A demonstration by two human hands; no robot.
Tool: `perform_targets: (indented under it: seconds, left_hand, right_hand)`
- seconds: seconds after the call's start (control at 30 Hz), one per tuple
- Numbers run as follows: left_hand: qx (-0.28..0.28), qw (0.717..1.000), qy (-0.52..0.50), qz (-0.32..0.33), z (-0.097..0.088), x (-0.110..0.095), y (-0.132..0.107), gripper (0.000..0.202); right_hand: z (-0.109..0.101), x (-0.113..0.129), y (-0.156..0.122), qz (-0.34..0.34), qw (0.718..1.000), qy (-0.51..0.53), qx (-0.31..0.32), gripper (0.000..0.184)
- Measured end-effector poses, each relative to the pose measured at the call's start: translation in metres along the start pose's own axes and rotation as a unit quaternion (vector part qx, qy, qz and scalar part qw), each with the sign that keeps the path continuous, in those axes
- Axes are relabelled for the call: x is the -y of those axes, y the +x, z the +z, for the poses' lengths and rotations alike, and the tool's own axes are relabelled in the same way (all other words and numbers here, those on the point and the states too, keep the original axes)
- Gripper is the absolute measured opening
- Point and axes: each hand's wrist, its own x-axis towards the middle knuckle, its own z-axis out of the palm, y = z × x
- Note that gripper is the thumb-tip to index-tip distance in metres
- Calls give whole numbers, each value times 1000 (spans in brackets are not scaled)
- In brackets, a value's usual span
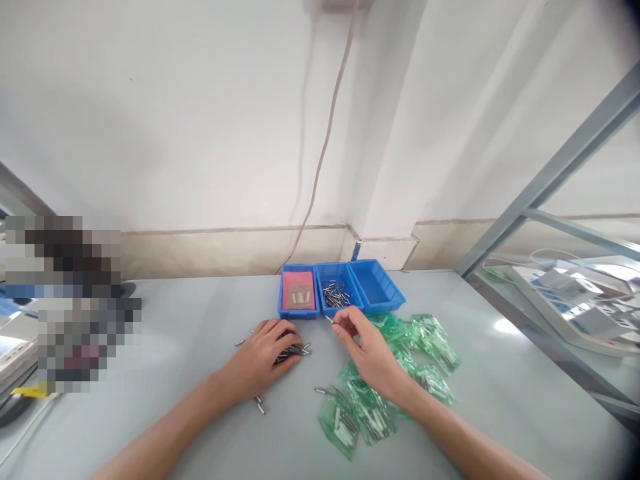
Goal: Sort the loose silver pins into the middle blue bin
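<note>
On the table (185,333), my left hand (265,350) is cupped over a pile of thin metal pins (295,351), its fingers curled round them. A few loose pins (261,405) lie near that hand. My right hand (367,347) pinches a small metal pin (329,320) between thumb and forefinger, just in front of the middle blue bin (340,311), which holds many similar pins. Beside and under my right forearm lie several green plastic bags (340,427) with metal pins and white pieces inside. One single pin (321,391) rests near the closest bag.
The left blue bin (284,312) holds a pink sheet and a small clear bag. A third blue bin (380,287) stands at its right. A grey metal frame (505,233) rises at the right, with white devices (575,287) behind it. At the left is a pixelated area.
</note>
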Motion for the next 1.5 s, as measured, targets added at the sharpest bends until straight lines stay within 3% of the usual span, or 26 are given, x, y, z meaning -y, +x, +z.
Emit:
perform_targets:
  seconds: [0.13, 0.33, 0.47, 0.53, 0.67, 0.8, 1.3, 1.5]
  left_hand:
    - [-1, 1000, 1, 0, 1, 1, 0, 17]
    - [-1, 1000, 2, -2, 1, 0, -1, 16]
    - [4, 1000, 2, 0, 0, 0, 0, 16]
    - [5, 1000, 3, 0, 0, 0, 1, 16]
    - [6, 1000, 4, -2, 1, 1, 0, 17]
    - [8, 1000, 2, -3, 2, 1, -1, 17]
    - [2, 1000, -1, -3, 0, 0, 0, 17]
    - [6, 1000, 0, -3, 1, 0, 0, 16]
  right_hand:
    - [0, -1, 1, -8, 1000, 21, -6, 5]
    - [0, 0, 1, -15, 999, 43, -2, 8]
    - [-1, 0, 3, 11, 993, 114, 11, 16]
    - [-2, 0, 5, 51, 979, 197, 22, 25]
    - [-5, 2, 7, 135, 913, 384, 29, 35]
    - [-7, 3, 8, 153, 889, 432, 20, 33]
    - [-6, 11, 7, 135, 937, 323, -6, 40]
    - [-5, 7, 6, 117, 947, 299, 4, 33]
